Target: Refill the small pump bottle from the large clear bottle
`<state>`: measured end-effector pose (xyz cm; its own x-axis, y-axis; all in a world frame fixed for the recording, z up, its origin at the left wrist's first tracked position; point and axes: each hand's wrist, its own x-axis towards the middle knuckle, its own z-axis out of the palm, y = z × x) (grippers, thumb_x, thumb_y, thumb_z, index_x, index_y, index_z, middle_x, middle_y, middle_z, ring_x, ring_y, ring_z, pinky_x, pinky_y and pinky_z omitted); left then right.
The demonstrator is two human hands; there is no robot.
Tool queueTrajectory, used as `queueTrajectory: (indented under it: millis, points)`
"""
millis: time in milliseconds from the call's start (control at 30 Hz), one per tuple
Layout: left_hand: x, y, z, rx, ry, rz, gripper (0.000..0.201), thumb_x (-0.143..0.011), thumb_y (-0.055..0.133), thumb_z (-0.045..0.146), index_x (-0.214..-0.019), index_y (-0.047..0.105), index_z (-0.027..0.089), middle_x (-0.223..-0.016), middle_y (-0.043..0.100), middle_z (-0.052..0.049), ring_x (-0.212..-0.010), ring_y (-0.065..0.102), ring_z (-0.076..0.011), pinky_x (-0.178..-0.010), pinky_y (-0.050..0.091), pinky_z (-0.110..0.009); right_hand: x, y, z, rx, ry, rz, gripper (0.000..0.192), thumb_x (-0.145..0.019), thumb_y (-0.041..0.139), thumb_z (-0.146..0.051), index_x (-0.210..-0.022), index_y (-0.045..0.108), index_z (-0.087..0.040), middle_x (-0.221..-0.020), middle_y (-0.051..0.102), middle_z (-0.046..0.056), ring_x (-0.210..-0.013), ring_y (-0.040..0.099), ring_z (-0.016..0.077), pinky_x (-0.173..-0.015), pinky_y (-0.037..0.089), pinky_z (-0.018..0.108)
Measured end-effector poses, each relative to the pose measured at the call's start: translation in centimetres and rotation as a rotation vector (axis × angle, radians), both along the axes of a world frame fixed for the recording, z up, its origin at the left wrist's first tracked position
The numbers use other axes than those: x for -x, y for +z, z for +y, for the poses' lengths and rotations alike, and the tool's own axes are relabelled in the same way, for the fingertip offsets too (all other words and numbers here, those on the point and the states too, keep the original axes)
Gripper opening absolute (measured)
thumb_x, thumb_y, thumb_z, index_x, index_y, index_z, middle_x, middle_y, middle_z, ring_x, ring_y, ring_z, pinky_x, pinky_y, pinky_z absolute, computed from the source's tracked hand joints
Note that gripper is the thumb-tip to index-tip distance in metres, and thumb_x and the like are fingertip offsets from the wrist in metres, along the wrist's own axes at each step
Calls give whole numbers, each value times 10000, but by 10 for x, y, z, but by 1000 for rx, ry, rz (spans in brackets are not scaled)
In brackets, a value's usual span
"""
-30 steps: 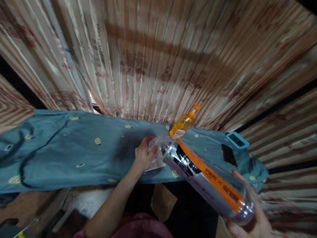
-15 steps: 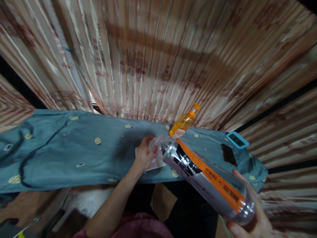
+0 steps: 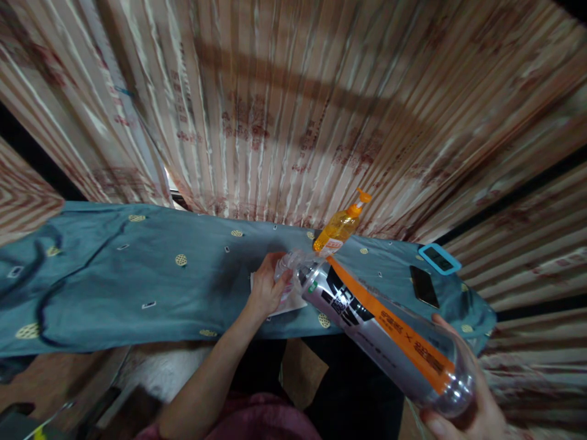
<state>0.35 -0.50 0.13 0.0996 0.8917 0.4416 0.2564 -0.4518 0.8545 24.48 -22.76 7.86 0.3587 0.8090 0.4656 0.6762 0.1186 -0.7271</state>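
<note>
Almost nothing changed over the last second: my right hand (image 3: pixel 463 409) still grips the base of the big clear bottle (image 3: pixel 385 336), tilted at lower right, maybe lifted a touch, its neck meeting the small clear bottle (image 3: pixel 290 269) at frame centre. My left hand (image 3: pixel 266 287) keeps its fingers wrapped around that one, over white paper (image 3: pixel 293 304). I judge the pour ongoing. Orange band and black characters on the label, too blurred to read. Orange pump bottle (image 3: pixel 339 229) behind, phone (image 3: pixel 424 286) at right.
</note>
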Motion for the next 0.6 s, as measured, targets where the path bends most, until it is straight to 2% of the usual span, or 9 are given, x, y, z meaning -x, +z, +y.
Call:
queueTrajectory:
  millis: [167, 367, 600]
  points:
    - [1, 1, 0, -11, -6, -8, 664, -937, 402, 736, -1127, 651, 150, -1068, 745, -151, -1025, 730, -308, -926, 571, -444, -2, 0, 0, -13, -6, -3, 1026, -772, 708, -764, -1571, 444, -178, -1544, 545, 157, -1360, 573, 438, -1036, 551, 475]
    - [1, 2, -1, 3, -11, 4, 667, -929, 400, 740, -1130, 649, 155, -1075, 743, -147, -1033, 726, -307, -934, 567, -442, -9, 3, 1, 6, 20, -41, 1022, -734, 752, -760, -1538, 490, -185, -1434, 635, 148, -1328, 596, 435, -1033, 553, 468]
    - [1, 1, -1, 7, -6, -1, 616, -932, 420, 702, -1133, 647, 166, -1075, 745, -140, -1028, 724, -306, -932, 564, -443, 2, 5, 2, -13, -19, -14, 1022, -747, 719, -782, -1540, 486, -180, -1453, 615, 151, -1345, 578, 443, -1056, 539, 482]
